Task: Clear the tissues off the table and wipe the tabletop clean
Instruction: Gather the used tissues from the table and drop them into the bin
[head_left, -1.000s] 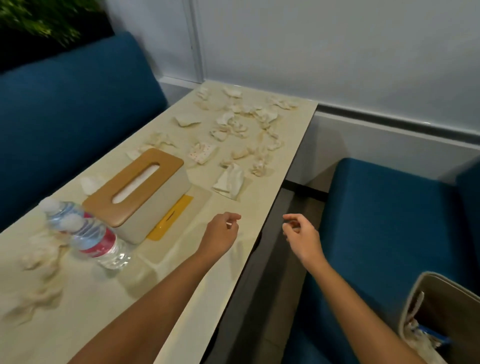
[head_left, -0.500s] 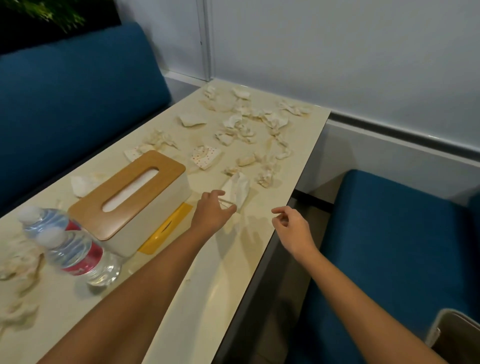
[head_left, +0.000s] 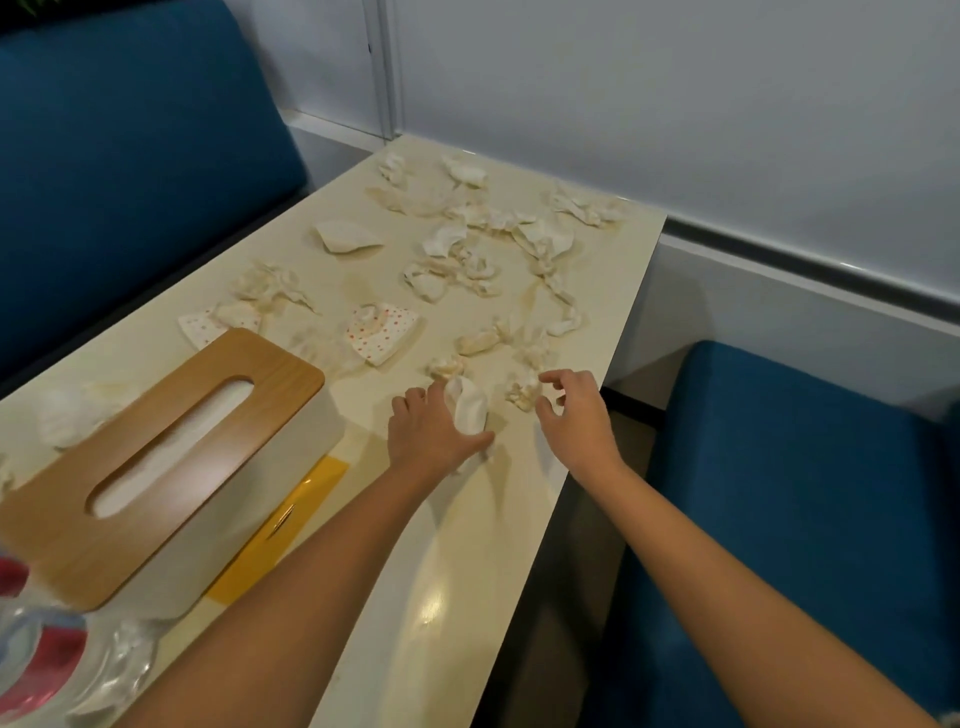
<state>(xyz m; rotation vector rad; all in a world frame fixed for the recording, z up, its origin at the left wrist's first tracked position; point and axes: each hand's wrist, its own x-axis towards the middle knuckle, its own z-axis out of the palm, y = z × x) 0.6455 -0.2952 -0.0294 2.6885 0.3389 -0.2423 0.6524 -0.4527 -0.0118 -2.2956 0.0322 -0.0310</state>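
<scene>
Several crumpled tissues (head_left: 483, 270) lie scattered over the far half of the cream table (head_left: 613, 291). My left hand (head_left: 434, 434) grips a white folded tissue (head_left: 470, 408) near the table's right edge. My right hand (head_left: 576, 415) hovers just right of it with fingers loosely spread, its fingertips around a small crumpled tissue (head_left: 522, 392) without holding it. A red-dotted tissue (head_left: 382, 330) lies a little beyond my left hand.
A tissue box with a wooden lid (head_left: 171, 457) stands at the left, on a yellow card (head_left: 280, 530). Plastic water bottles (head_left: 47, 654) lie at the bottom left. Blue sofas flank the table on the left (head_left: 130, 156) and right (head_left: 805, 493). A grey wall closes the far end.
Both hands have moved forward over the table. My left hand has closed on the white folded tissue, and my right hand has come from beside the table edge to the small crumpled tissue.
</scene>
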